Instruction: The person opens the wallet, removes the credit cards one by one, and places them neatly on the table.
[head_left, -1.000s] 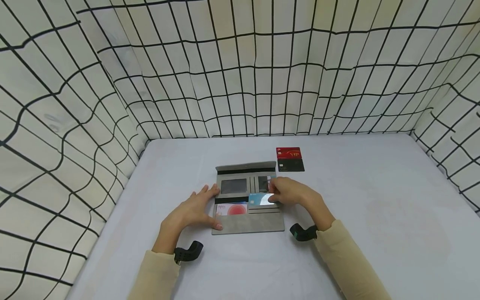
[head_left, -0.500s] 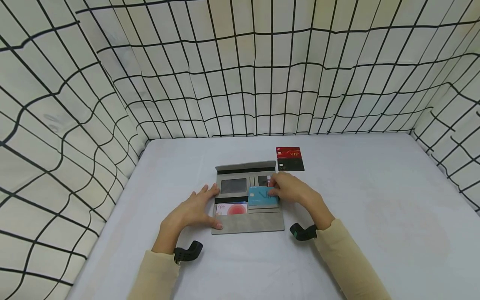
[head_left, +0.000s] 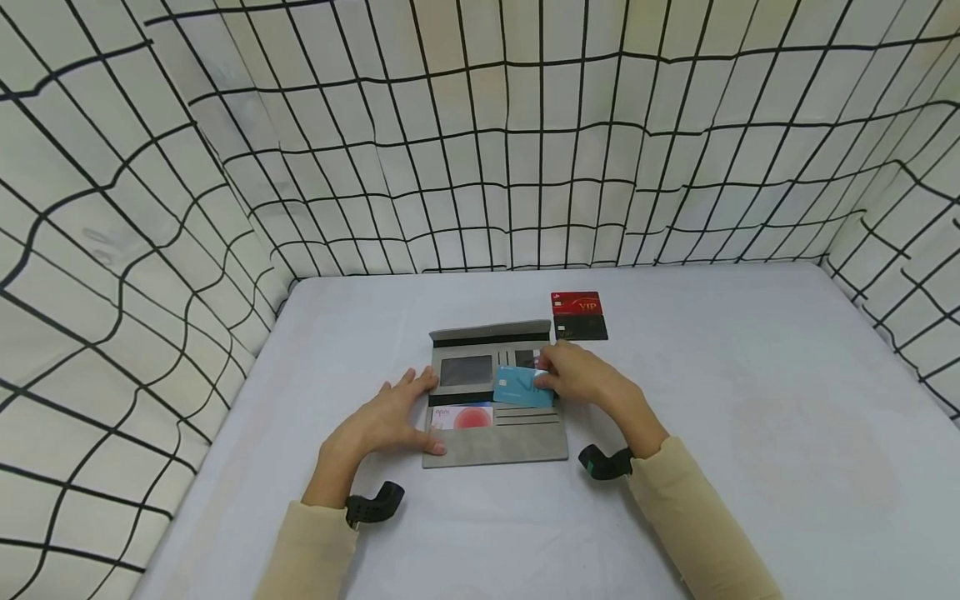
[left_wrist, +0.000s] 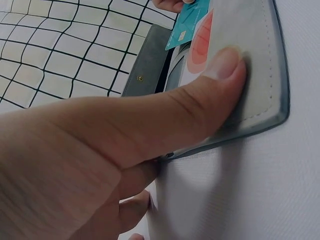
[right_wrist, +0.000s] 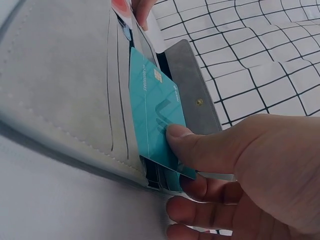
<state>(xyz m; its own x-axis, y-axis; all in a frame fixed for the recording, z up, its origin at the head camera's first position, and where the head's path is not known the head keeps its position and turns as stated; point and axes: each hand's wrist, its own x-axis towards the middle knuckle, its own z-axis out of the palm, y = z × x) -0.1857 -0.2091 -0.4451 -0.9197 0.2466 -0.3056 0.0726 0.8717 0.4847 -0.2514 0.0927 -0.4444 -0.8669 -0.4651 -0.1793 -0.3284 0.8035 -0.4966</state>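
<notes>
A grey wallet [head_left: 495,451] lies unfolded on the white table, with card slots, a dark window and a raised flap at its far side. My right hand [head_left: 583,373] pinches a blue bank card [head_left: 517,386] between thumb and fingers. In the right wrist view the card [right_wrist: 155,110] stands tilted over the slots, out of the two lower slits. My left hand [head_left: 382,417] is spread at the wallet's left side. Its thumb [left_wrist: 220,70] presses on the lower left corner, and the other fingers lie along the left edge. A white card with a red circle [head_left: 472,417] sits in the lower left pocket.
Beyond the wallet's upper right corner a red VIP card [head_left: 576,303] and a black card [head_left: 581,327] lie together on the table [head_left: 712,375]. Walls covered with a black grid [head_left: 525,158] enclose the back and sides.
My right hand has drawn the blue card away from the lower right slots, toward the far side, and it is now slightly turned. My left hand stays in place on the wallet.
</notes>
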